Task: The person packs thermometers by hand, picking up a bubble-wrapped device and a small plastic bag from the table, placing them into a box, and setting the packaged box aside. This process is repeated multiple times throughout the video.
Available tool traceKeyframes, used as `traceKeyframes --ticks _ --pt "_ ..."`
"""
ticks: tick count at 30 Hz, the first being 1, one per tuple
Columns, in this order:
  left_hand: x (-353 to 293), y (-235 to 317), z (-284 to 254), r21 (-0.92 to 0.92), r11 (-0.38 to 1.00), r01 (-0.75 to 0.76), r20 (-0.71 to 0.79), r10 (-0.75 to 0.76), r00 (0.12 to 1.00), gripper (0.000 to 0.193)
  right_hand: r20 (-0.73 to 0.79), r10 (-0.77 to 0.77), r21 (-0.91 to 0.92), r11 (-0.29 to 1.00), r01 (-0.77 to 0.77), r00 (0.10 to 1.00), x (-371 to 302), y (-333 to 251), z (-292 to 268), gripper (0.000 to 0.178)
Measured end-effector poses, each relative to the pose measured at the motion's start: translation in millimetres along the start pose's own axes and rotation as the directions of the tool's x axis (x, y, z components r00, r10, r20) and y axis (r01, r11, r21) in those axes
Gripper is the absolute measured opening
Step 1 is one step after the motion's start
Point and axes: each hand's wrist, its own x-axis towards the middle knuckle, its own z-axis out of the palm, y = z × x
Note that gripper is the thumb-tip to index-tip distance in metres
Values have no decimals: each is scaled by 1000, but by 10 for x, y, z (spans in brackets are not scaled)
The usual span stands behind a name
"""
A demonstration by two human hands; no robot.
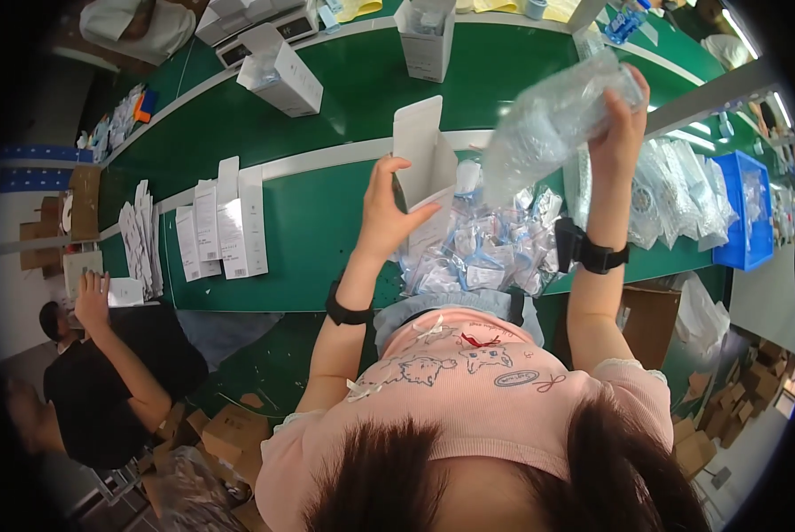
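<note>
My left hand point(384, 213) is closed round the side of a white cardboard box point(431, 168), its thumb and fingers on either side. The box stands upright on the green table with its top flap raised. Up to the right, my right hand point(621, 124) grips a clear bubble-wrap package point(548, 120) by its right end, holding it tilted in the air beside the box. What is inside the wrap is too blurred to name. Below the package lies a heap of small clear plastic bags point(495, 248) with white and blue contents.
Flat white cartons point(229, 230) lie to the left. Two filled white boxes, one a tall box point(426, 44), stand at the back. Bubble-wrap packages point(668, 195) and a blue bin point(741, 208) are at the right. A co-worker's hand point(93, 301) is at far left.
</note>
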Motion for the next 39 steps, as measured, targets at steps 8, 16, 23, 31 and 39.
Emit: traceKeyframes --ticks 8,16,23,31,39 --pt "-108 -75 369 139 990 8 -187 18 982 73 -1 -122 22 992 122 993 -218 320 837 26" --pt "-135 -28 343 75 996 48 -217 -31 976 72 211 -362 59 932 358 908 -271 211 1011 30" --pt "-138 -56 434 36 996 81 -273 -68 960 75 -156 -130 283 944 171 979 -153 -12 1249 40" --pt "-163 -175 635 -61 995 -76 -440 41 897 75 -200 -432 -218 895 390 879 -394 248 1240 40" --pt "-162 -46 741 -52 994 92 -455 -105 884 74 -260 -448 -312 877 364 856 -450 498 1223 32"
